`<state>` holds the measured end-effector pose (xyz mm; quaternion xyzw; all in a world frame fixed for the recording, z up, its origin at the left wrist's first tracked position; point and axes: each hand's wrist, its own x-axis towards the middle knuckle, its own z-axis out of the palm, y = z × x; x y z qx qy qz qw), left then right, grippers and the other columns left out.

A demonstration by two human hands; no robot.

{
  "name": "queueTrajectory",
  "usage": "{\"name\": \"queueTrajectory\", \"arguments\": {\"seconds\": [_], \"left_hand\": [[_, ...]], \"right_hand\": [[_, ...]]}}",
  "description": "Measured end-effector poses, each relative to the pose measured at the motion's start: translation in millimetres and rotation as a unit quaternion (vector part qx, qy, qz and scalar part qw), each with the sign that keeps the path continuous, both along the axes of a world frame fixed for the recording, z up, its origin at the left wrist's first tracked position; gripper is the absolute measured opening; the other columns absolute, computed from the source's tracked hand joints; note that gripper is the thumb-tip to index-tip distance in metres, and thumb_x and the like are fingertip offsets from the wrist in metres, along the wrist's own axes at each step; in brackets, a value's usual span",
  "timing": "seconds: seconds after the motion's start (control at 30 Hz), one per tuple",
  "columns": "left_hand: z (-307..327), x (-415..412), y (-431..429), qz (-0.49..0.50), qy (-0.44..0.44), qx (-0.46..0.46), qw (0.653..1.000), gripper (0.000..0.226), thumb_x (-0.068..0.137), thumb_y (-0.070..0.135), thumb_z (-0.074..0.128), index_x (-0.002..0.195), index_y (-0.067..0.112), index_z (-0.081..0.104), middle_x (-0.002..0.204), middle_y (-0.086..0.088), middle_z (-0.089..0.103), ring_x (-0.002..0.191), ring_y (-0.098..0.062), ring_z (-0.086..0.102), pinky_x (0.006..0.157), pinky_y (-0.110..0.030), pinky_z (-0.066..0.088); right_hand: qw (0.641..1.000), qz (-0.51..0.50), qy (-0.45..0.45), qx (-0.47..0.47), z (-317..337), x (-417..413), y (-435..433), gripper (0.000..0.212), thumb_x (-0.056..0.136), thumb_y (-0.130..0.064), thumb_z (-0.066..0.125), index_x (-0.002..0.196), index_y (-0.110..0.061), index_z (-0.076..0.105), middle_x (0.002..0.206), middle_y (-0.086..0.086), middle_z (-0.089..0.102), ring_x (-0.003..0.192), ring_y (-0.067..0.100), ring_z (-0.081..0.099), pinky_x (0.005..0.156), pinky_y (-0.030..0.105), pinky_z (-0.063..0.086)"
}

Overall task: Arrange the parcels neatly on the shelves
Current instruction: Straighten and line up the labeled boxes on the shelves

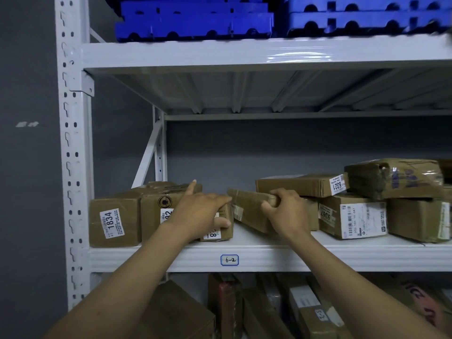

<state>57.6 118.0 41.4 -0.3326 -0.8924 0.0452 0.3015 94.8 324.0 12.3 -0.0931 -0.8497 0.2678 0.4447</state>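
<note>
Brown cardboard parcels stand on the white metal shelf (269, 258) marked 6-2. At the left is a box labelled 1834 (113, 222), with a second box (156, 206) beside it. My left hand (199, 214) lies spread over that second box and a small box (221, 228) in front of it, thumb against the small box's side. My right hand (285, 212) grips the top edge of a flat tilted parcel (249, 209) in the middle of the shelf. To the right sit box 9367 (352, 220), flat box 6321 (303, 184) and a taped bundle (396, 178) stacked above.
Blue plastic pallets (195, 20) fill the top shelf. More parcels (269, 309) crowd the shelf below. A white perforated upright (71, 152) and a grey wall (27, 167) bound the left side. Bare shelf shows behind the tilted parcel.
</note>
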Motion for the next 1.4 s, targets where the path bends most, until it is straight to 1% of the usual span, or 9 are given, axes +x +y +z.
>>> {"name": "queueTrajectory", "arguments": {"seconds": [0.23, 0.4, 0.53, 0.67, 0.8, 0.97, 1.1, 1.3, 1.4], "left_hand": [[-3.3, -1.3, 15.9, -0.129, 0.036, 0.218, 0.967, 0.062, 0.093, 0.047, 0.054, 0.147, 0.023, 0.037, 0.153, 0.004, 0.036, 0.140, -0.013, 0.032, 0.118, -0.028, 0.004], [10.1, 13.8, 37.8, -0.210, -0.060, 0.420, 0.881, 0.073, 0.091, 0.039, 0.061, 0.152, 0.024, 0.022, 0.155, 0.000, 0.027, 0.140, -0.014, 0.028, 0.106, -0.020, 0.021], [21.2, 35.0, 51.3, -0.268, -0.241, 0.582, 0.729, 0.108, 0.079, 0.047, 0.072, 0.152, 0.035, -0.007, 0.153, 0.003, 0.030, 0.134, -0.014, 0.041, 0.108, -0.038, 0.035], [14.8, 48.8, 61.0, -0.326, -0.355, 0.634, 0.606, 0.090, 0.067, 0.039, 0.083, 0.141, 0.025, 0.034, 0.119, -0.004, 0.067, 0.104, -0.024, 0.068, 0.085, -0.042, 0.055], [-5.4, 81.0, 74.6, -0.295, -0.363, 0.620, 0.630, 0.064, 0.075, 0.020, 0.080, 0.129, 0.016, 0.048, 0.111, -0.003, 0.069, 0.099, -0.019, 0.069, 0.081, -0.038, 0.058], [-32.9, 146.6, 96.7, -0.266, -0.339, 0.511, 0.744, 0.075, 0.069, 0.020, 0.084, 0.130, 0.036, 0.044, 0.116, 0.012, 0.064, 0.105, -0.005, 0.063, 0.089, -0.030, 0.053], [-58.7, 186.6, 117.8, -0.253, -0.348, 0.485, 0.762, 0.077, 0.068, 0.022, 0.086, 0.130, 0.040, 0.043, 0.123, 0.016, 0.061, 0.114, -0.006, 0.060, 0.095, -0.034, 0.052], [-104.6, 238.3, 153.2, -0.180, -0.278, 0.485, 0.809, 0.086, 0.069, 0.023, 0.085, 0.122, 0.059, 0.028, 0.117, 0.036, 0.046, 0.123, 0.001, 0.044, 0.101, -0.026, 0.043], [-127.1, 257.3, 163.5, -0.172, -0.286, 0.470, 0.817, 0.084, 0.072, 0.028, 0.083, 0.125, 0.054, 0.023, 0.119, 0.038, 0.041, 0.120, 0.006, 0.043, 0.096, -0.018, 0.041]], "right_hand": [[0.969, 0.093, 0.189, -0.130, 8.2, 30.3, 2.8, 0.026, 0.084, -0.024, 0.067, 0.109, -0.025, 0.064, 0.112, -0.009, 0.058, 0.099, 0.006, 0.055, 0.090, 0.032, 0.049], [0.862, 0.241, 0.234, -0.379, 9.8, 56.9, 10.9, 0.013, 0.090, -0.019, 0.061, 0.102, -0.024, 0.065, 0.109, 0.000, 0.066, 0.103, 0.016, 0.063, 0.083, 0.037, 0.055], [0.771, 0.397, 0.194, -0.459, 1.7, 72.2, 25.8, 0.017, 0.093, -0.011, 0.050, 0.108, -0.012, 0.059, 0.106, 0.013, 0.063, 0.090, 0.022, 0.061, 0.066, 0.033, 0.049], [0.821, 0.415, 0.109, -0.375, -7.1, 90.4, 49.3, 0.048, 0.067, -0.014, 0.051, 0.114, -0.008, 0.059, 0.102, 0.009, 0.061, 0.088, 0.024, 0.056, 0.064, 0.033, 0.044], [0.893, 0.371, 0.023, -0.253, -16.4, 121.6, 70.5, 0.052, 0.068, -0.018, 0.055, 0.119, -0.023, 0.063, 0.110, -0.005, 0.069, 0.104, 0.013, 0.061, 0.077, 0.025, 0.045], [0.886, 0.423, -0.032, -0.190, -23.9, 168.8, 91.7, 0.045, 0.085, -0.034, 0.064, 0.129, -0.034, 0.055, 0.115, -0.021, 0.065, 0.108, -0.007, 0.058, 0.076, 0.010, 0.049], [0.898, 0.408, -0.075, -0.147, -32.6, 202.8, 111.9, 0.065, 0.079, -0.044, 0.068, 0.138, -0.044, 0.041, 0.130, -0.024, 0.054, 0.118, -0.007, 0.050, 0.084, 0.016, 0.049], [0.917, 0.364, -0.058, -0.154, -59.7, 247.8, 126.6, 0.037, 0.085, -0.034, 0.069, 0.114, -0.050, 0.051, 0.104, -0.036, 0.059, 0.101, -0.020, 0.052, 0.075, 0.003, 0.045], [0.888, 0.392, -0.085, -0.223, -79.4, 265.9, 128.9, 0.040, 0.073, -0.056, 0.061, 0.111, -0.046, 0.057, 0.105, -0.021, 0.067, 0.102, -0.001, 0.063, 0.085, 0.024, 0.054]]}}
